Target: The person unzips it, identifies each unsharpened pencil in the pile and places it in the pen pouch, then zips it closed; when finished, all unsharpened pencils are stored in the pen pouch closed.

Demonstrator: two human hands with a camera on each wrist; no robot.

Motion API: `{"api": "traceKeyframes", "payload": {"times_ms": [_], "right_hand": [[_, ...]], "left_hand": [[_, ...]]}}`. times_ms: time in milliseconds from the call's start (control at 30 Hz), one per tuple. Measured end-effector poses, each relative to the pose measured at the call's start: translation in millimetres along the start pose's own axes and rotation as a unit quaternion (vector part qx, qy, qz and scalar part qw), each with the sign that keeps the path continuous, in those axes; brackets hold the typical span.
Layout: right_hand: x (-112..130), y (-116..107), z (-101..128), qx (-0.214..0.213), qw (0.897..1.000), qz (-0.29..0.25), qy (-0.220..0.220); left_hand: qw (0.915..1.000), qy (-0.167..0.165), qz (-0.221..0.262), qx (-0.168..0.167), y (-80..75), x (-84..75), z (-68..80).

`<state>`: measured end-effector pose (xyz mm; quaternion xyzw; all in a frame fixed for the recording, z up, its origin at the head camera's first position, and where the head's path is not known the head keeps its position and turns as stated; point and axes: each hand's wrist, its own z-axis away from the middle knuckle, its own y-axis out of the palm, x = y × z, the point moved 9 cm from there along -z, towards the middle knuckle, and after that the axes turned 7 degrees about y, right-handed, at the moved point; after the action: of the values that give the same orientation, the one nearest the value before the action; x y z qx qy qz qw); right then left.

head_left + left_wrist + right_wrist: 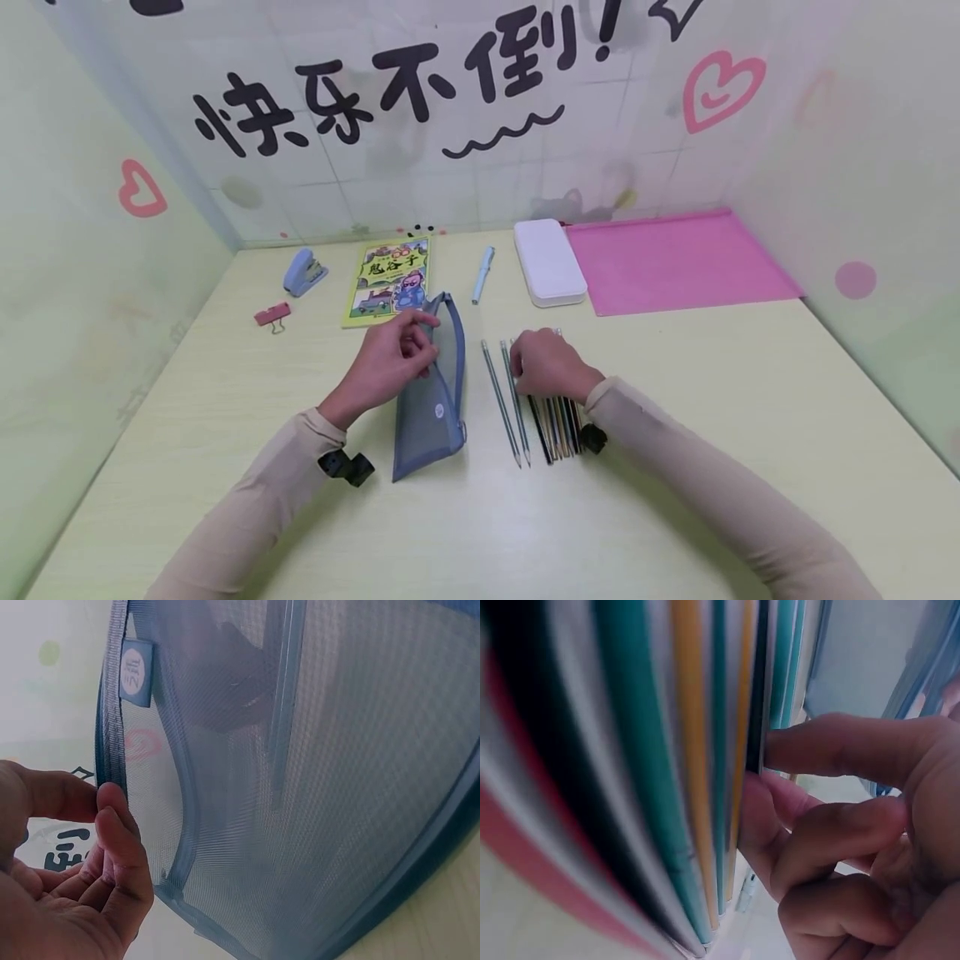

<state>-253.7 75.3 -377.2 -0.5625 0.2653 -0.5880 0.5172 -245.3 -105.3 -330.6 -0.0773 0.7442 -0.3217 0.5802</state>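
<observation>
The tabletop [675,433] was pale yellow-green, boxed in by walls on three sides. At its far right lay a pink folder [678,262], with a white case [548,261] just beside its left edge. A yellow book [388,279] lay further left, between a stapler [303,272] and a light blue pen [482,274]; a pink clip [272,315] sat near the stapler.

A blue mesh pouch [435,392] stood on edge near the middle, in front of the book. The left hand [390,358] pinched its top rim between thumb and curled fingers [112,825], holding the opening apart.

Right of the pouch, a row of pencils [555,429] lay side by side, two grey ones [506,400] slightly apart on the left. The right hand [549,365] rested on the row's far end, its fingers [832,746] curled down onto the pencils; whether it actually gripped one I could not tell.
</observation>
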Motion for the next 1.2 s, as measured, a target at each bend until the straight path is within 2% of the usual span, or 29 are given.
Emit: {"api": "traceKeyframes", "payload": {"times_ms": [200,333,433,533,667,767,867,1100,1200], "right_hand": [[-6.9,-7.0,-3.8,-0.015,0.998,-0.058,-0.001],[-4.2,-16.6,-4.0,-0.029,0.992,-0.125,-0.016],[-0.1,-25.6,-3.8,-0.038,0.978,-0.205,-0.018],[4.3,-35.2,-4.5,-0.057,0.958,-0.280,-0.012],[13.2,-44.3,-8.5,-0.089,0.936,-0.342,-0.015],[18.9,-45.3,-12.2,-0.104,0.923,-0.369,-0.019],[22.6,-44.0,-14.6,-0.110,0.915,-0.387,-0.017],[28.0,-39.8,-18.2,-0.105,0.908,-0.406,-0.005],[29.9,-38.3,-18.5,-0.102,0.907,-0.408,-0.004]], "left_hand": [[1.0000,0.006,0.004,0.004,3.8,-1.2,0.6],[0.9999,0.006,0.005,0.008,7.0,-0.9,3.0],[0.9999,0.007,0.002,0.008,8.2,-1.3,3.5],[0.9999,0.009,0.001,0.007,8.8,-2.7,2.5],[0.9999,0.008,0.000,0.007,9.3,-3.0,0.8],[1.0000,0.006,-0.003,0.007,10.0,-2.3,0.5],[1.0000,0.005,-0.002,0.007,10.7,-2.7,0.2],[1.0000,0.006,-0.002,0.007,12.1,-3.0,-0.2],[0.9999,0.010,-0.004,0.007,12.5,-3.7,0.0]]}}
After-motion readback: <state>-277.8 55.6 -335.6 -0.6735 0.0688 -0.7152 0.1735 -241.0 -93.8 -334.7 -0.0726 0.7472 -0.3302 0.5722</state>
